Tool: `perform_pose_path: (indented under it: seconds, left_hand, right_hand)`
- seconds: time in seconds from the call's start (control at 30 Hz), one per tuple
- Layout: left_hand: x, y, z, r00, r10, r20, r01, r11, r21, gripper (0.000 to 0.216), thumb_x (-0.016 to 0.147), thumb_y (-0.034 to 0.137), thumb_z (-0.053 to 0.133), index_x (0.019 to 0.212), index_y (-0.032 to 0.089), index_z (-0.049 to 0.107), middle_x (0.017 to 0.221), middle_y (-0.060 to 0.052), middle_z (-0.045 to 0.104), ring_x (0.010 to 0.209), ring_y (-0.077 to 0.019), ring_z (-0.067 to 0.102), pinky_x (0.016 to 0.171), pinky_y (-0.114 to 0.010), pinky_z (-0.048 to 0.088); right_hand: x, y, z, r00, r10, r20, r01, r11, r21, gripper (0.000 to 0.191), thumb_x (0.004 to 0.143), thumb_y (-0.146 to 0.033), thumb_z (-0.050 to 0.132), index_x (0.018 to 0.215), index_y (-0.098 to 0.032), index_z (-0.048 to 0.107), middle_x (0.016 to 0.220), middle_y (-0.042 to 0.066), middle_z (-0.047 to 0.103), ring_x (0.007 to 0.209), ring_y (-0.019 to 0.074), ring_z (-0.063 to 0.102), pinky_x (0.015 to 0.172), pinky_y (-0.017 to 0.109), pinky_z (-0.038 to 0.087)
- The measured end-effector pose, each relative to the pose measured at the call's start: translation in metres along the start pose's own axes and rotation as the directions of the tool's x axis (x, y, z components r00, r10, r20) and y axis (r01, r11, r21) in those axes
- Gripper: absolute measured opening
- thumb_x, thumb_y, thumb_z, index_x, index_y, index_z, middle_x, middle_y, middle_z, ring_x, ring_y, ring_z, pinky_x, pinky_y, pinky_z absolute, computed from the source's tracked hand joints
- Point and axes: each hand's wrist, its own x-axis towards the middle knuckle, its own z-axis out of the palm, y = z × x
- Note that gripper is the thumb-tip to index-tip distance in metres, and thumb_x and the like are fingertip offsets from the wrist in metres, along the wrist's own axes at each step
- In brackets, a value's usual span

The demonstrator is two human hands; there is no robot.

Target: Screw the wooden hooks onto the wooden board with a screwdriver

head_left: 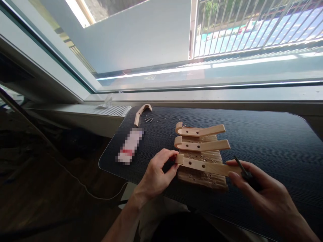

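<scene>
My left hand (pixel 157 173) pinches the curled end of a pale wooden hook (pixel 213 167) between thumb and fingers. At the hook's straight end, my right hand (pixel 267 188) grips it too, while a dark screwdriver (pixel 248 176) is held in the same hand with its shaft pointing up and left. This hook lies across a rough brown wooden board (pixel 202 181), and two dark holes show in its face. Behind it, a second wooden hook (pixel 208 146) and a third wooden hook (pixel 208 131) cross the board side by side, each with two dark spots.
Everything rests on a black table (pixel 264 134) by a large window. A loose wooden hook (pixel 138 115) lies at the far left beside several screws (pixel 149 119). Nearer is a blurred-out flat item (pixel 131 146). A radiator (pixel 101 110) with crumpled clear plastic (pixel 108 101) borders the table's left.
</scene>
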Motion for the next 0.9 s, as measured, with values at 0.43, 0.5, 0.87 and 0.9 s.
perform_pose_path:
  seconds: [0.43,0.5,0.87,0.9]
  left_hand:
    - [-0.004,0.001,-0.001,1.000,-0.009,-0.003,0.009,1.000,0.018,0.025,0.082,0.014,0.054,0.107,0.018,0.057,0.100,-0.005,0.059,0.094,-0.0156,0.055,0.086,-0.027,0.045]
    - [0.000,0.000,0.000,1.000,0.001,-0.004,-0.001,1.000,0.016,0.026,0.082,0.014,0.054,0.107,0.018,0.057,0.100,-0.005,0.059,0.094,-0.0154,0.055,0.086,-0.027,0.045]
    - [0.003,-0.002,0.001,1.000,0.016,-0.005,-0.016,1.000,0.017,0.026,0.082,0.015,0.054,0.108,0.019,0.057,0.100,-0.005,0.059,0.094,-0.0159,0.056,0.086,-0.027,0.045]
    - [0.003,-0.002,0.001,1.000,0.010,-0.007,-0.010,1.000,0.025,0.026,0.082,0.015,0.054,0.108,0.019,0.057,0.100,-0.005,0.059,0.094,-0.0159,0.056,0.086,-0.027,0.045]
  right_hand:
    - [0.002,-0.003,0.000,0.998,-0.040,0.043,0.038,0.998,0.051,0.036,0.077,-0.047,0.057,0.099,-0.020,0.065,0.072,0.001,0.067,0.057,0.0135,0.060,0.053,0.021,0.049]
    - [0.005,-0.006,0.000,0.999,-0.035,0.039,0.033,0.998,0.045,0.037,0.076,-0.047,0.057,0.099,-0.019,0.065,0.072,0.002,0.067,0.058,0.0139,0.060,0.052,0.021,0.048]
    - [0.007,-0.003,0.001,0.998,-0.011,0.054,0.009,0.999,0.040,0.038,0.078,-0.048,0.055,0.101,-0.019,0.064,0.069,0.001,0.064,0.058,0.0140,0.058,0.051,0.022,0.046]
    - [0.007,-0.002,0.001,0.998,-0.017,0.063,0.014,0.999,0.043,0.038,0.078,-0.048,0.055,0.101,-0.020,0.064,0.069,0.001,0.063,0.057,0.0140,0.057,0.051,0.022,0.046]
